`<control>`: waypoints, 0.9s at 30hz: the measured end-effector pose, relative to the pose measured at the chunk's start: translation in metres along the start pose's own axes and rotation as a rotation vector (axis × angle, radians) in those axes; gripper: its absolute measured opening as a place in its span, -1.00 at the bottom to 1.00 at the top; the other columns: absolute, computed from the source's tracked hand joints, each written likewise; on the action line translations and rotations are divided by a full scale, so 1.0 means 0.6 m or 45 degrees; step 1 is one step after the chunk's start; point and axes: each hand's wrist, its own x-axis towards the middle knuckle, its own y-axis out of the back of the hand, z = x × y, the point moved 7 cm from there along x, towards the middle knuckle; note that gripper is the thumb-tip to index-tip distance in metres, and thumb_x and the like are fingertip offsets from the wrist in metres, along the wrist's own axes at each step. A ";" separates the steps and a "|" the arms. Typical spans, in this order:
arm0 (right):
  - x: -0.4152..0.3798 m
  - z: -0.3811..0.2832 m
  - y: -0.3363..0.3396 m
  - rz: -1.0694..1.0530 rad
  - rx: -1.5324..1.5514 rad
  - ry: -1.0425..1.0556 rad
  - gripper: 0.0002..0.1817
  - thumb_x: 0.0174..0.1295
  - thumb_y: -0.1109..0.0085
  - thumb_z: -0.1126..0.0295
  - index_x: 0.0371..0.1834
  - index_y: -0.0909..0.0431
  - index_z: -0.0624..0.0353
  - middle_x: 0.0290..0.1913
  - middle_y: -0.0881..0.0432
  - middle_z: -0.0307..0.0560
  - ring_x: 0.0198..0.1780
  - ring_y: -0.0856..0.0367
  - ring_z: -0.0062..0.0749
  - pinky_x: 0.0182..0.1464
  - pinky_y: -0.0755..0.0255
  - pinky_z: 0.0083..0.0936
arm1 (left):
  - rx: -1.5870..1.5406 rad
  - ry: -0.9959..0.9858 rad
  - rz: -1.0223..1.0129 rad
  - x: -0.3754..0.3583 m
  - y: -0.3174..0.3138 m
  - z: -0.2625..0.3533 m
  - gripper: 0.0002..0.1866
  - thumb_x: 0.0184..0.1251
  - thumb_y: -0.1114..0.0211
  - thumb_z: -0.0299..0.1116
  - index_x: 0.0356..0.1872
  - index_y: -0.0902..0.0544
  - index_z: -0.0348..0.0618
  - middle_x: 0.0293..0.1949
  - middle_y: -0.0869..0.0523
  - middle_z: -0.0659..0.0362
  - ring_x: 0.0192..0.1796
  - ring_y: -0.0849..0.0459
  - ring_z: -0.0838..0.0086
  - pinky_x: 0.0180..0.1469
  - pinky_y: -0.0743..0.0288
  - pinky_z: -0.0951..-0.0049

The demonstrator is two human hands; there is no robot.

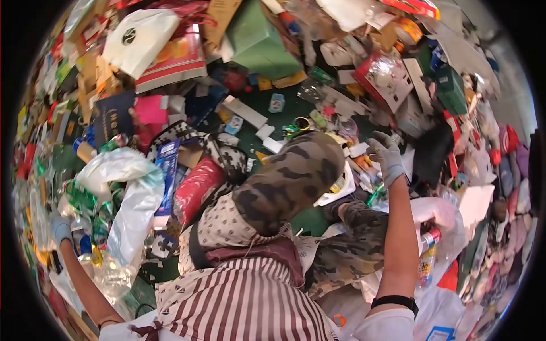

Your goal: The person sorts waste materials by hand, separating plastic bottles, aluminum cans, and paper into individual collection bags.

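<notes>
My right hand [387, 158], in a grey glove, is raised to the right of my camouflage-clad knee [293, 176]. Its fingers are apart and slightly curled, with nothing held in them. Below it lie small scraps, and a black bag [433, 152] is to its right. Far to the left, my left hand [60, 228], also gloved, reaches in beside a heap of green cans [79, 196] and clear plastic bottles [114, 275]. The fingers of that hand are blurred and partly hidden at the edge of the view. A white plastic bag [136, 187] lies just right of the cans.
Mixed waste surrounds my legs. Ahead are a green box [259, 42], a red carton [176, 59] and a white bag with a black logo [142, 40]. A blue box [166, 179] and a red package [199, 190] lie left of my knee. Green floor [276, 119] shows between scraps.
</notes>
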 end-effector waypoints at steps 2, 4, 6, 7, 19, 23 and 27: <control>-0.002 0.015 0.013 0.091 -0.118 0.048 -0.62 0.09 -0.20 0.39 -0.01 -0.44 0.22 -0.23 -0.57 -0.20 -0.40 -0.53 -0.55 -0.40 -0.40 -0.63 | -0.439 -0.097 0.025 0.005 0.170 0.183 -0.33 0.00 -0.32 -0.23 0.21 -0.34 -0.14 0.10 -0.47 -0.11 0.07 -0.51 0.06 0.07 -0.39 0.25; 0.027 0.092 0.015 -0.001 -0.375 0.322 -0.57 0.05 -0.22 0.39 0.02 -0.43 0.19 -0.23 -0.58 -0.11 -0.39 -0.54 -0.36 -0.28 -0.44 -0.52 | -1.266 -0.403 0.088 0.028 0.217 0.334 -0.46 0.09 -0.27 -0.48 0.16 -0.39 -0.18 0.10 -0.51 0.04 0.12 -0.49 0.27 0.18 -0.30 0.42; 0.005 0.177 -0.012 -0.175 -0.717 0.260 -0.60 0.12 -0.15 0.39 0.05 -0.41 0.23 -0.20 -0.56 -0.13 -0.21 -0.54 -0.44 -0.19 -0.39 -0.60 | -1.506 -0.677 -0.219 -0.019 0.324 0.550 -0.48 0.05 -0.35 -0.46 0.10 -0.43 -0.25 0.01 -0.57 0.11 0.03 -0.54 0.44 0.10 -0.37 0.48; -0.054 0.124 -0.052 -0.275 -0.912 0.100 -0.60 0.08 -0.14 0.42 0.04 -0.42 0.19 -0.22 -0.57 -0.06 -0.18 -0.55 -0.33 -0.10 -0.40 -0.51 | -1.714 -0.723 -0.482 -0.025 0.317 0.641 -0.51 0.08 -0.34 -0.41 0.07 -0.45 -0.25 -0.04 -0.59 0.13 -0.03 -0.56 0.50 0.04 -0.42 0.49; -0.140 0.311 -0.047 -0.958 -0.980 -0.160 -0.59 0.10 -0.06 0.17 -0.03 -0.46 0.15 -0.12 -0.55 0.15 -0.08 -0.53 0.02 -0.08 -0.41 -0.24 | -1.210 -0.161 -1.138 0.065 0.013 1.312 -0.06 -0.16 -0.39 -0.02 0.28 -0.19 -0.22 0.21 -0.37 -0.06 0.24 -0.38 0.18 0.19 -0.31 0.31; -0.104 0.237 -0.079 -0.785 -0.119 -0.643 -0.53 0.12 -0.03 0.49 0.16 -0.32 0.27 -0.04 -0.49 0.21 0.02 -0.46 0.01 0.08 -0.31 -0.34 | -1.793 0.384 -1.299 0.097 -0.209 1.542 0.07 -0.24 -0.42 0.05 0.32 -0.07 -0.17 0.21 -0.36 -0.05 0.24 -0.37 0.20 0.22 -0.27 0.29; -0.073 0.163 -0.109 -1.048 -0.558 -0.387 -0.47 0.11 -0.13 0.43 0.18 -0.30 0.29 0.05 -0.46 0.17 0.10 -0.43 -0.07 0.13 -0.30 -0.39 | -1.453 1.171 -1.056 0.019 -0.041 1.500 0.11 -0.32 -0.46 0.03 0.28 0.01 -0.12 0.17 -0.37 -0.05 0.13 -0.47 0.19 0.17 -0.32 0.29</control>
